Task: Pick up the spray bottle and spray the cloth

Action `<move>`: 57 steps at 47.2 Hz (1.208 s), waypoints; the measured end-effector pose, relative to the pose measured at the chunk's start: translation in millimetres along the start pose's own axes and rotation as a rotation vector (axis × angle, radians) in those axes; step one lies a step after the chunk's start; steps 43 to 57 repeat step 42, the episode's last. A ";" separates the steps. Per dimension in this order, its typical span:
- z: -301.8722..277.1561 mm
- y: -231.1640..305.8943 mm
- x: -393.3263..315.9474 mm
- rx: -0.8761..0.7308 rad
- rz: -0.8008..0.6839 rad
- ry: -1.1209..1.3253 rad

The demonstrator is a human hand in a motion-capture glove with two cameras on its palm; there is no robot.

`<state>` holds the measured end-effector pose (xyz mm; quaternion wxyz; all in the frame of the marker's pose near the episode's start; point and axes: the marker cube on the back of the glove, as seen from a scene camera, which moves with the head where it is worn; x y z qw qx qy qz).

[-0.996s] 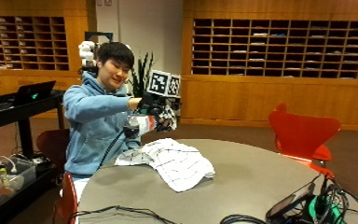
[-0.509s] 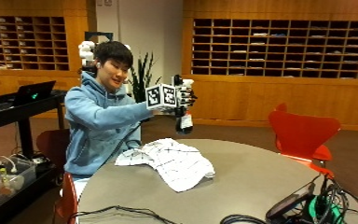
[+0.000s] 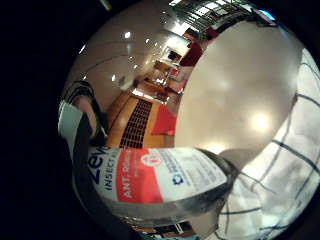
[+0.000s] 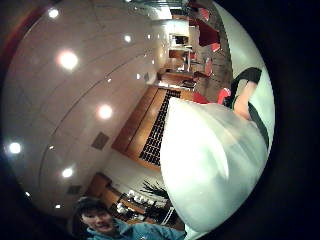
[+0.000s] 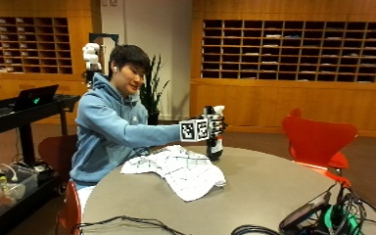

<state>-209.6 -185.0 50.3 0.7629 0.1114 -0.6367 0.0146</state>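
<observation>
hand: the gloved right hand is wrapped around the upper part of the bottle, fingers curled round it, so it's gripping the bottle and nothing else

bottle: upright, just past the far end of the cloth and toward the table's far edge. Its base is right down at the table, but I can't tell if it's actually touching or a hair above. White sprayer head pokes out above the glove

label: the little-finger palm view has the bottle filling the near part of the shot, white and red label with some blue, dark body underneath. Text is too warped to read properly

sprayer: in the thumb-side palm view a big pale rounded shape sits right against the palm. Probably the bottle's white top, can't say more than that

cloth: white with thin dark check lines, crumpled, lying flat on the table's near-left part in front of the person. The little-finger view shows the cloth beside the bottle's base

other hand: the bare one is hidden behind the cloth and the sleeve, can't see it

person: seated at the table's left edge in a blue hoodie, right arm stretched out over the cloth

table: round, grey

also around: a red chair past the table's right edge, and a heap of cables at its near-right edge
</observation>
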 end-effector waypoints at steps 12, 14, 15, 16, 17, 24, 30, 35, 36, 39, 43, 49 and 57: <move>23.6 -2.3 12.4 -0.057 -0.041 0.065; 26.3 -1.4 12.8 -0.070 -0.050 0.080; 27.0 -0.9 13.0 -0.079 -0.055 0.087; 27.1 -0.5 13.3 -0.090 -0.059 0.093; 26.8 -0.1 13.5 -0.103 -0.063 0.099; 20.2 7.0 15.3 -0.170 -0.066 0.130; 4.7 13.6 12.8 -0.161 -0.086 0.137; -16.8 21.7 5.4 -0.147 -0.101 0.125; -21.4 24.0 2.8 -0.142 -0.105 0.120; -36.2 32.1 -6.2 -0.128 -0.129 0.103; -47.0 40.7 -14.4 -0.119 -0.153 0.091; -47.0 40.7 -14.4 -0.119 -0.153 0.091; -47.0 40.7 -14.4 -0.119 -0.153 0.091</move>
